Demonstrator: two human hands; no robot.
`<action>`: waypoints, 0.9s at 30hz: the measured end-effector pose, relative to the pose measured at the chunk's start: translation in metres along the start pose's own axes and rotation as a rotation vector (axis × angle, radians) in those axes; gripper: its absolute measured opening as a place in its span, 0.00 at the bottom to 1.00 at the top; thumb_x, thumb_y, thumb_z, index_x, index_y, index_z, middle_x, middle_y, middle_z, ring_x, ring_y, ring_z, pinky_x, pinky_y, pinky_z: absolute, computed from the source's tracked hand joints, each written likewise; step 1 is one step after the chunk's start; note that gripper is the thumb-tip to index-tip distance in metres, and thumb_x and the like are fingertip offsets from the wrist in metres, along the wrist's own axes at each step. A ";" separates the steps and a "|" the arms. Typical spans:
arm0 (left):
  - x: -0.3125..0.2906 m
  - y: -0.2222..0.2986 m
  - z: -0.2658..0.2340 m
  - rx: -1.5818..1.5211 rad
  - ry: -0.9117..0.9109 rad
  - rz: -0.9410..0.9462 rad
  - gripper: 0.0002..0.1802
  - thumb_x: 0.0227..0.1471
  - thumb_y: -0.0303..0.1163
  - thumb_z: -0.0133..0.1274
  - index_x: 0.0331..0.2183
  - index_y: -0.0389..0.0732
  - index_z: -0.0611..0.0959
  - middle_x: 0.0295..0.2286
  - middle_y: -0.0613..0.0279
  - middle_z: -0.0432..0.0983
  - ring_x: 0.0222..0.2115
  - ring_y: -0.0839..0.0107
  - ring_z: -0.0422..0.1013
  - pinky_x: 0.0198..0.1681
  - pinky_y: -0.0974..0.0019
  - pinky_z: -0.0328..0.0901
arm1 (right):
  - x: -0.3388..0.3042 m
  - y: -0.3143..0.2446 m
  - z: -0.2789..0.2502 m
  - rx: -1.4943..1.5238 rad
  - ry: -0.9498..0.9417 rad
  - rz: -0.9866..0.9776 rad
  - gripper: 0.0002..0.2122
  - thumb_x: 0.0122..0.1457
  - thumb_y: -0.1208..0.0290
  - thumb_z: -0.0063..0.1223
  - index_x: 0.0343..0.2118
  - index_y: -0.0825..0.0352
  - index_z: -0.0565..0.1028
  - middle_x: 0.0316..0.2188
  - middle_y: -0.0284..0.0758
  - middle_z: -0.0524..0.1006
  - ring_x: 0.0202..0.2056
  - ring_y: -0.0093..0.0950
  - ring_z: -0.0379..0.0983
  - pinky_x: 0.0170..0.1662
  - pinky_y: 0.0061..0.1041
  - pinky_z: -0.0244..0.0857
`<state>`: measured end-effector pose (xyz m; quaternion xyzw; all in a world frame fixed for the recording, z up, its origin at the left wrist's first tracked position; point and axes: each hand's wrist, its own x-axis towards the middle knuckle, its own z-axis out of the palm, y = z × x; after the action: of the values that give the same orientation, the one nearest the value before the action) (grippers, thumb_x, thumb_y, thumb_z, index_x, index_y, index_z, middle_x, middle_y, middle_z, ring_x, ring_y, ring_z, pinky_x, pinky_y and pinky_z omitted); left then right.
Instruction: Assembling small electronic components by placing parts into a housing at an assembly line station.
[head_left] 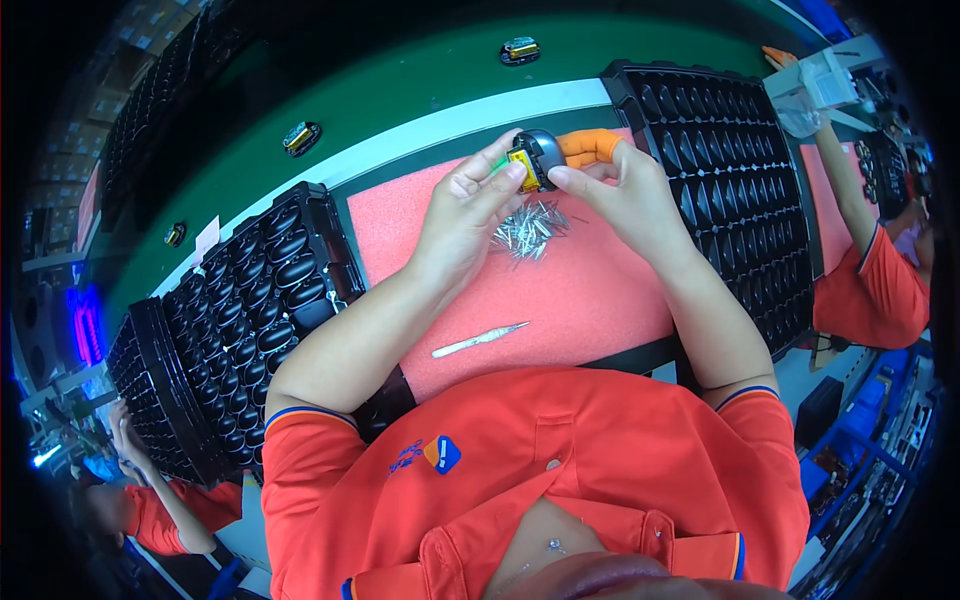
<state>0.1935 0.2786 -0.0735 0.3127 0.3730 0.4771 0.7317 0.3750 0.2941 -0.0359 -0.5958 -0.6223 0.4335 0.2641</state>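
Over the far part of a pink foam mat (pixel 600 290), my two hands meet around a small dark rounded device housing (pixel 541 145) with a yellow-wrapped part (pixel 523 168) inside it. My left hand (pixel 472 200) pinches the yellow side between thumb and fingers. From the other side my right hand (pixel 625 180), with orange covers on some fingers, grips the smooth dark shell. Just below the hands lies a heap of thin silvery pins (pixel 530 230). Closer to me on the mat rests a slim white pointed tool (pixel 480 340).
Black moulded trays stand on both sides: a left tray (pixel 245 300) with oval pockets and a right tray (pixel 725 170). Beyond runs a green conveyor belt (pixel 400 90) behind a pale rail, carrying small assemblies (pixel 520 51). Co-workers in red sleeves (pixel 880 290) sit at left and right.
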 end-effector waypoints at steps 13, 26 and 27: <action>0.117 0.046 -0.029 0.876 0.201 0.236 0.34 0.52 0.37 0.55 0.57 0.40 0.60 0.40 0.49 0.74 0.37 0.70 0.72 0.42 0.69 0.66 | -0.135 0.107 -0.136 0.206 0.581 0.069 0.17 0.61 0.68 0.48 0.50 0.72 0.69 0.38 0.34 0.76 0.32 0.17 0.69 0.42 0.17 0.63; 0.236 0.020 -0.010 1.465 0.270 0.689 0.26 0.57 0.44 0.44 0.52 0.37 0.71 0.47 0.46 0.70 0.50 0.55 0.66 0.54 0.62 0.58 | -0.272 0.176 -0.168 -0.277 0.557 0.375 0.12 0.53 0.65 0.56 0.37 0.67 0.77 0.32 0.34 0.70 0.32 0.26 0.68 0.36 0.21 0.61; 0.238 0.013 0.012 1.497 0.173 0.822 0.24 0.57 0.42 0.44 0.49 0.35 0.75 0.46 0.45 0.71 0.49 0.53 0.67 0.52 0.60 0.60 | -0.273 0.176 -0.166 -0.272 0.563 0.371 0.12 0.53 0.65 0.56 0.37 0.67 0.77 0.32 0.34 0.70 0.32 0.26 0.68 0.36 0.21 0.61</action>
<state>0.2610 0.5033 -0.1150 0.7861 0.5012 0.3549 0.0706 0.6470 0.0512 -0.0543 -0.8243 -0.4585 0.2064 0.2603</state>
